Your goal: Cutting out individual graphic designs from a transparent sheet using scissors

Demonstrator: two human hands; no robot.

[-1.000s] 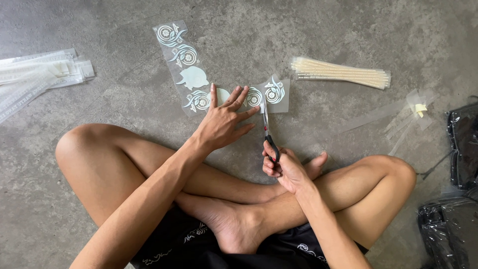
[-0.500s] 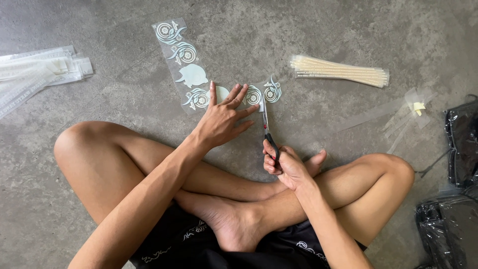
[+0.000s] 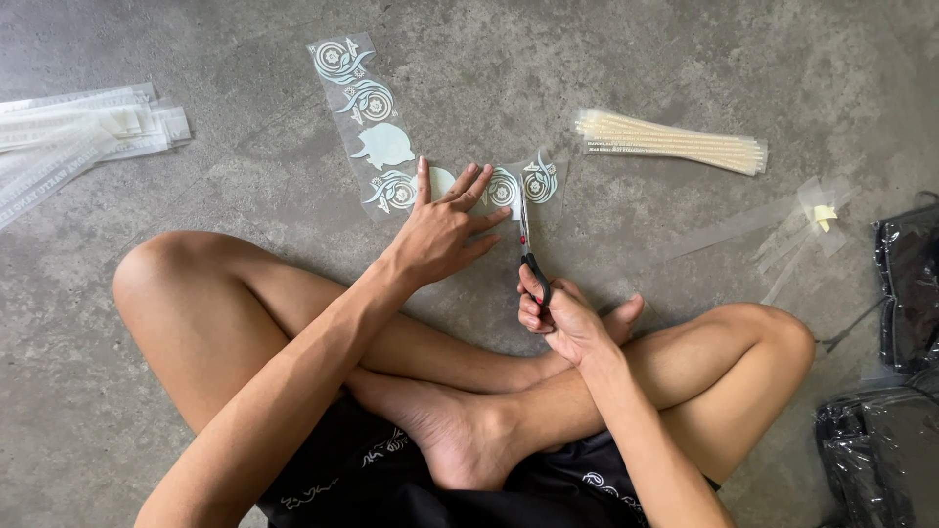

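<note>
1. The left hand point(image 3: 440, 230) lies flat, fingers spread, pressing down on a clear film strip point(image 3: 386, 147) printed with pale teal swirls and rounded shapes; nothing is gripped, the palm only holds the strip against the floor point(image 3: 685, 59).
2. The right hand point(image 3: 559, 315) is closed around the black handles of a pair of scissors point(image 3: 528, 240), just beside the left hand on its right. The thin metal blades point away from the body and lie over the strip's near end, between two round swirl motifs; whether the blades are parted I cannot tell.
3. The strip is thin, glossy and see-through. From under the left hand it runs up and to the left across the floor, then bends to the right under the fingers, ending just past the scissors.
4. The floor is rough grey concrete, mottled and matt. The person sits cross-legged on it, bare knees to either side of the left hand and a bare foot below it.
5. Up and to the right of the left hand, well apart, lies a flat clear sleeve point(image 3: 673, 140) holding a bundle of cream-coloured slender sticks.
6. Farther right of that hand lie loose clear film offcuts point(image 3: 792, 230), crinkled, with a small yellow scrap on them.
7. Far left of the left hand sits a stack of long clear packets point(image 3: 78, 132) with white contents.
8. At the far right edge are shiny black plastic bags point(image 3: 900, 293); their contents are hidden.
</note>
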